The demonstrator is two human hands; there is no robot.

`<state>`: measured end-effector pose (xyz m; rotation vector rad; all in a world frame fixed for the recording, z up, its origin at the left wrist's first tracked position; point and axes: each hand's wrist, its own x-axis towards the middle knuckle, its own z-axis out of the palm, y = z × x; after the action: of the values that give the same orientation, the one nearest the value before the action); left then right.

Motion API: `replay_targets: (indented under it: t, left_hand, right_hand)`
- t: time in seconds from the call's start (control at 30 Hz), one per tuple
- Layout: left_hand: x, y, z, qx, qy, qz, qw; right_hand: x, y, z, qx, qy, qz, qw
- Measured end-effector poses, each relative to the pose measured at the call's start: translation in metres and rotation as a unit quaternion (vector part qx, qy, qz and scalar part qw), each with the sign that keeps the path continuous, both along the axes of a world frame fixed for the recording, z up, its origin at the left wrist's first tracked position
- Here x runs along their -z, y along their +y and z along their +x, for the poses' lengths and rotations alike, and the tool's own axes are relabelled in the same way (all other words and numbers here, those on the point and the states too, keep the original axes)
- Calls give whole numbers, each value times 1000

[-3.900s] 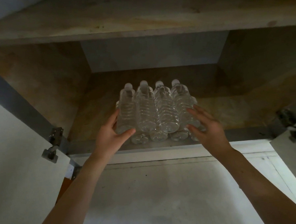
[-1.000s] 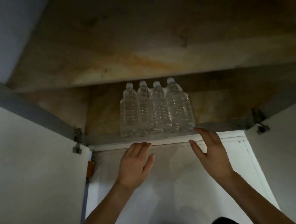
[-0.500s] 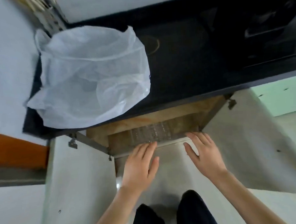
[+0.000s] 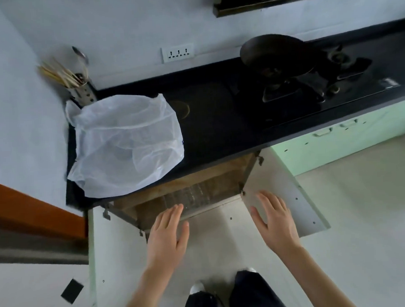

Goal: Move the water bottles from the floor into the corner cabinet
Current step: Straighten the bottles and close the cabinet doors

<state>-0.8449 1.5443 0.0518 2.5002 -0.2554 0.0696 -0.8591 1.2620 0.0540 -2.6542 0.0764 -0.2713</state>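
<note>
The water bottles (image 4: 189, 197) lay inside the corner cabinet (image 4: 152, 203), a clear ribbed row just visible through the open front, under the edge of the dark countertop (image 4: 219, 129). Detail of the bottles was too dim to make out.

At 6 o'clock from the bottles, the left hand (image 4: 166, 239) hovered flat, palm down, fingers (image 4: 174, 213) straight and only slightly spread, holding nothing; the tips sat just in front of the cabinet's lower lip. At about 4 o'clock from the bottles, the right hand (image 4: 276, 222) was likewise empty, fingers loosely spread, over the inner face of the right door (image 4: 283, 196), which stood swung open. Whether it touched the door could not be told. The left door (image 4: 113, 263) was open too, toward 7 o'clock.

On the countertop at 10 o'clock from the bottles sat a white plastic bag (image 4: 126, 145), with a utensil holder (image 4: 83, 94) of sticks behind it in the corner. At 1 o'clock a black pan (image 4: 276, 53) rested on the stove (image 4: 310, 84). A wall socket (image 4: 177, 52) was at 12 o'clock. The person's dark trouser legs (image 4: 251, 294) showed at 6 o'clock.
</note>
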Motion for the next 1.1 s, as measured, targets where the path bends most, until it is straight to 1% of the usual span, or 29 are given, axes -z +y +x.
replay_targets:
  t: [0.07,0.17,0.3,0.47,0.67,0.77,0.9,1.0,1.1]
  left_hand:
    - [2,-15,4,17,3,6,1000]
    - [0,-50,31,52,-2,14,999]
    - [1,-111,92,105,-32,36,993]
    - [15,-192,166,125,-29,64,990]
    - [62,-249,223,111,12,77,991]
    - [87,-257,238,104,30,93,990]
    - [115,-255,243,87,37,108,990]
    - [125,-253,243,80,14,114,990]
    - [127,-252,243,81,9,110,991]
  right_hand:
    - [3,-17,-5,27,7,-7,1000]
    - [-1,-53,5,65,27,-15,997]
    - [5,-113,44,76,45,-29,996]
    - [28,-168,96,87,92,-21,992]
    - [81,-200,139,44,170,26,984]
    - [108,-209,149,22,203,46,978]
    - [132,-218,151,35,244,69,967]
    - [142,-221,148,46,261,129,956]
    - [144,-223,149,73,251,211,942]
